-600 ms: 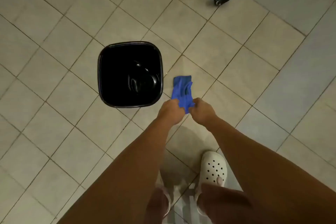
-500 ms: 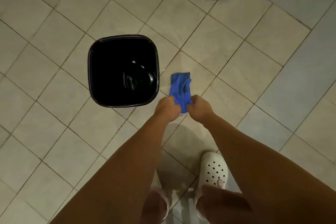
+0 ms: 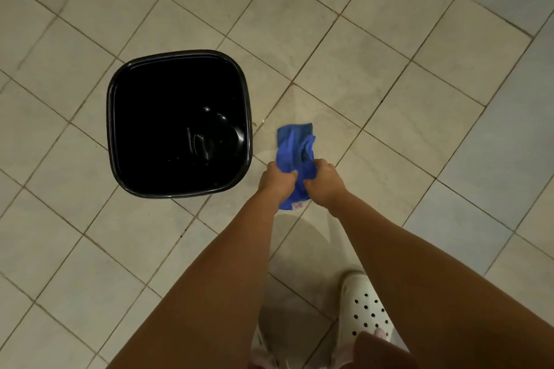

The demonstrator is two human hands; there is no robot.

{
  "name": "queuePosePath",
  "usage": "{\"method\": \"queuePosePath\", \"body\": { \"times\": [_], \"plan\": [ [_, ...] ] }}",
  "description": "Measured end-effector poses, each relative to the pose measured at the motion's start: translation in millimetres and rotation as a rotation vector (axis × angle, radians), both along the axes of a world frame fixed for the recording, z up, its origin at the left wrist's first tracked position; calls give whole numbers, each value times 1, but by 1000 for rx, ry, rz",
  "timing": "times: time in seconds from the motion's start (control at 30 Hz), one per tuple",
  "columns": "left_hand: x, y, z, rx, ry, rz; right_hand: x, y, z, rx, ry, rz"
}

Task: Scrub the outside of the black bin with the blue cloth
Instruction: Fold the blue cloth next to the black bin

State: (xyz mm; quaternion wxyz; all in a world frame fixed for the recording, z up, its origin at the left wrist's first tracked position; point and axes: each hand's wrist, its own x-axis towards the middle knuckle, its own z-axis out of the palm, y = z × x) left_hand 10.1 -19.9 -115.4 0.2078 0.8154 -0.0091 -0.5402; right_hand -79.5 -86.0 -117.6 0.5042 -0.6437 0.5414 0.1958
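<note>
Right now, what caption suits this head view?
Left hand and right hand grip a blue cloth beside the black bin on tiles.

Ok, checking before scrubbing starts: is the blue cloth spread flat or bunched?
Bunched. The left hand and right hand grip the blue cloth, crumpled in folds, beside the black bin, not touching it.

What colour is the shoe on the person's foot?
White, dotted with small dark holes. The head view, the only one here, shows the clog clearly.
</note>
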Motion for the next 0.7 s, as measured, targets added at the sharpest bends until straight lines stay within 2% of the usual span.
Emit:
{"method": "queuePosePath", "body": {
  "times": [0.27, 0.43, 0.7],
  "plan": [
    [5, -11, -9, -6, 75, 50, 1, -3, -4, 91, -68, -131],
    [2, -16, -18, -28, 4, 36, 3, -5, -6, 124, -94, -192],
    [-2, -12, 3, -267, -50, 245, 12, -11, 1, 172, -119, -391]
  ]
}}
